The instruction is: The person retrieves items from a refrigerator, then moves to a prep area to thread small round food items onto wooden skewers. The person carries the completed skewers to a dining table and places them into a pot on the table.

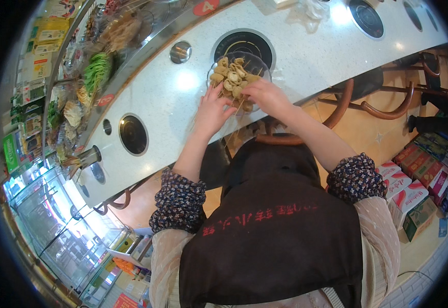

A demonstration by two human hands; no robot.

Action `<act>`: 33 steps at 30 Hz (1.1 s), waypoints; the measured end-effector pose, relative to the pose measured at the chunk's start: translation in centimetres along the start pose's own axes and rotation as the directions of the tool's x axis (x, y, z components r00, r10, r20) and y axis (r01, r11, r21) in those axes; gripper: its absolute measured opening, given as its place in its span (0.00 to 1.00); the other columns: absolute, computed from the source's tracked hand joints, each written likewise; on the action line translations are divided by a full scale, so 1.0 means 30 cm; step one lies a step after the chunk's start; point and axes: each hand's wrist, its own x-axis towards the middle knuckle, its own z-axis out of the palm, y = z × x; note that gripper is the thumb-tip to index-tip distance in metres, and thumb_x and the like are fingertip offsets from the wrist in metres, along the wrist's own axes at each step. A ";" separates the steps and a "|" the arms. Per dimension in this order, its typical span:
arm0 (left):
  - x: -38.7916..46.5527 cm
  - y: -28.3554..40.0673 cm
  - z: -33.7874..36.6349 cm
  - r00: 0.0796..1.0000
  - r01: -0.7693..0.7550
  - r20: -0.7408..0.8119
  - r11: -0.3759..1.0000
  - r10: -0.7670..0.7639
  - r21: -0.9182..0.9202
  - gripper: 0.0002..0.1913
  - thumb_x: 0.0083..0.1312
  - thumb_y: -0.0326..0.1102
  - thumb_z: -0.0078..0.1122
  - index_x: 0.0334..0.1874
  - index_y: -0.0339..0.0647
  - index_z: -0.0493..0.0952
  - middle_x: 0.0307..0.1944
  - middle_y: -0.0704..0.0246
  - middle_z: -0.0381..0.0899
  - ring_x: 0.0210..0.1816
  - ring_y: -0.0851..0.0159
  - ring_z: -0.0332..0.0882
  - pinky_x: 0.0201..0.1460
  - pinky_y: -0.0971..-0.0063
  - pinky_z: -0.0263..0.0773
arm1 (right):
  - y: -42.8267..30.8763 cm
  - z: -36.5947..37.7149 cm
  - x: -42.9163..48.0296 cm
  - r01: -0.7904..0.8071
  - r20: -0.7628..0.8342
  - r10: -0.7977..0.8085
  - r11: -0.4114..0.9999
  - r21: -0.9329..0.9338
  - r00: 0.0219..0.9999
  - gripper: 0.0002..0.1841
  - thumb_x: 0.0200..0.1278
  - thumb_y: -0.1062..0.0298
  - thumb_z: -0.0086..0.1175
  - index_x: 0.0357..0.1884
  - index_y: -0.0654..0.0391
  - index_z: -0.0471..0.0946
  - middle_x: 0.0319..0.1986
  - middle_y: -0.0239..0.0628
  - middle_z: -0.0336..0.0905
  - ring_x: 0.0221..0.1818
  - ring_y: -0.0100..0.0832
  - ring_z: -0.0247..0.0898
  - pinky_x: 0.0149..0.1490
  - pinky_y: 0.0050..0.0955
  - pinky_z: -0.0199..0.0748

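Note:
A clear round bowl point(265, 66) stands on the white speckled counter, partly over a black round hob. It holds a pile of skewered, light brown food pieces point(234, 77) on thin wooden sticks. At the bowl's near left edge, my left hand point(215, 111) has its fingertips on the sticks, thumb and fingers curved around them. My right hand point(264, 96) is over the bowl's right side, its fingers pinched at a food piece on a skewer. Several stick ends point out of the bowl towards me. The fingers partly hide the skewers.
Round hobs point(133, 134) and metal discs point(180, 52) are set in the counter point(162, 104). Behind its raised edge lie green vegetables point(97, 71) and other foods. A metal cup of skewers point(90, 156) stands at the left end. Chairs with curved wooden arms point(339, 104) are close on the near side.

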 end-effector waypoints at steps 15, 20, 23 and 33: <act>0.239 0.064 0.029 0.988 0.150 0.048 0.989 -0.150 0.006 0.50 0.51 0.67 0.59 0.69 0.41 0.55 0.70 0.47 0.46 0.71 0.46 0.43 0.69 0.45 0.41 | 0.023 -0.005 -0.112 -0.567 -0.270 0.625 0.779 0.266 0.732 0.22 0.53 0.69 0.63 0.49 0.60 0.69 0.43 0.41 0.70 0.37 0.35 0.71 0.43 0.31 0.72; 0.172 0.111 0.110 0.993 0.090 0.048 0.957 -0.107 0.274 0.58 0.41 0.71 0.63 0.71 0.44 0.51 0.71 0.49 0.38 0.72 0.43 0.36 0.67 0.39 0.36 | 0.083 0.061 -0.132 -0.690 -0.030 0.780 0.570 0.446 0.625 0.29 0.57 0.62 0.60 0.57 0.62 0.64 0.41 0.44 0.73 0.36 0.33 0.73 0.41 0.29 0.72; 0.177 0.099 0.139 0.998 0.061 -0.009 0.956 -0.061 0.287 0.58 0.41 0.69 0.65 0.71 0.43 0.50 0.71 0.49 0.41 0.71 0.42 0.37 0.67 0.38 0.36 | 0.119 0.060 -0.138 -0.735 0.246 0.800 0.319 0.598 0.547 0.33 0.61 0.60 0.54 0.65 0.61 0.57 0.39 0.43 0.75 0.35 0.30 0.75 0.35 0.28 0.74; 0.178 0.163 -0.027 0.993 0.103 0.044 0.988 -0.109 0.112 0.63 0.38 0.64 0.70 0.73 0.44 0.44 0.72 0.50 0.36 0.73 0.44 0.33 0.68 0.37 0.31 | 0.079 0.023 -0.107 -0.570 0.304 0.725 0.147 0.808 0.618 0.30 0.62 0.70 0.48 0.67 0.59 0.55 0.37 0.38 0.74 0.33 0.29 0.74 0.38 0.29 0.76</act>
